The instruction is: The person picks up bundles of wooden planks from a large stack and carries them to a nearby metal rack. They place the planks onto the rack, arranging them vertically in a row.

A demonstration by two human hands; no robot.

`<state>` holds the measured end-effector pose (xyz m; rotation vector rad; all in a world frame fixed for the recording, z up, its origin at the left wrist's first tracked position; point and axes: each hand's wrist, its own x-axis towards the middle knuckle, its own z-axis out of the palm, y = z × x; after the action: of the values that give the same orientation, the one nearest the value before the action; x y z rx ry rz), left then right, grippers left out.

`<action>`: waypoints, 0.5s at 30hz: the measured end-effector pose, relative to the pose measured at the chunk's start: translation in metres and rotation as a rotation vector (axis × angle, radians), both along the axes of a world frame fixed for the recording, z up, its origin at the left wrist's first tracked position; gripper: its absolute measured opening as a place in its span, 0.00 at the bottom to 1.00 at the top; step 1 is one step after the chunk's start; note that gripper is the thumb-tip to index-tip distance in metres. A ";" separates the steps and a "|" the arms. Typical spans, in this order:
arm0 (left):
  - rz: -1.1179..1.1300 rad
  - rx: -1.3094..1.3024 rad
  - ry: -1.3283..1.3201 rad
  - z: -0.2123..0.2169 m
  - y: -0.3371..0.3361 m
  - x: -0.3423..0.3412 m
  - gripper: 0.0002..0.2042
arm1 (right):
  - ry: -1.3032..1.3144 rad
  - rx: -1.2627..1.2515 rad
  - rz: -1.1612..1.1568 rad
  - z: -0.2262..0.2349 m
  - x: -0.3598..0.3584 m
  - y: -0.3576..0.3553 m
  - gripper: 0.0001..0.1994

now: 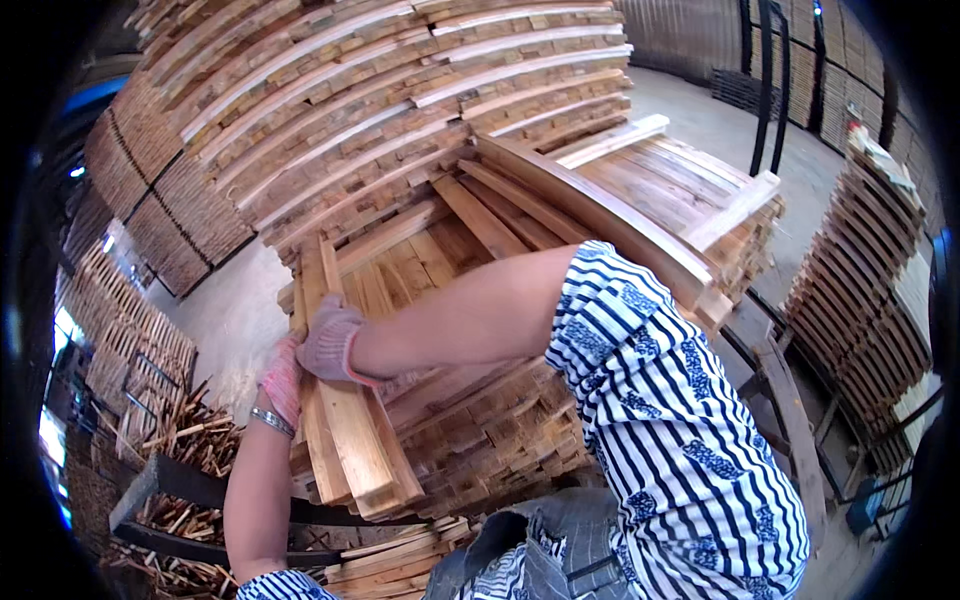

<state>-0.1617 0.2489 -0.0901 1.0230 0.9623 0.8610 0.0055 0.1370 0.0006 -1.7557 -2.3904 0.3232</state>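
Scrap sticks (185, 440) lie at far left. Both gloved hands, left hand (283, 380) and right hand (328, 340), are clamped around a bundle of boards (345, 430) atop the stack (480, 420). They seem mid-lift; next needs a firm, level carry.

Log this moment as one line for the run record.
left hand: gloved, gripping planks | right hand: gloved, gripping same planks from above | planks: short bundle, held against wood stack
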 end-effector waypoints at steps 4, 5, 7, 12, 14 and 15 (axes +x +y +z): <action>-0.165 0.229 0.235 -0.019 0.029 -0.034 0.17 | -0.391 0.218 0.301 -0.026 -0.006 0.038 0.27; -0.189 0.248 0.250 -0.013 0.017 -0.031 0.18 | -0.405 0.177 0.263 -0.022 0.015 0.038 0.27; -0.235 0.359 0.414 0.005 -0.010 -0.027 0.19 | -0.252 -0.081 -0.016 0.019 0.052 0.007 0.28; -0.163 0.325 0.310 -0.026 0.029 -0.037 0.19 | -0.440 0.005 -0.464 -0.028 0.121 -0.030 0.36; -0.177 0.354 0.251 -0.050 0.067 -0.045 0.19 | -0.534 0.015 -0.522 -0.044 0.128 -0.020 0.35; -0.198 0.342 0.216 -0.054 0.073 -0.041 0.20 | -0.549 0.002 -0.524 -0.039 0.125 -0.028 0.34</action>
<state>-0.2026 0.3218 -0.1443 1.5038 0.8914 0.7748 0.1307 0.1085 -0.0386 -2.6366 -2.0775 -0.2642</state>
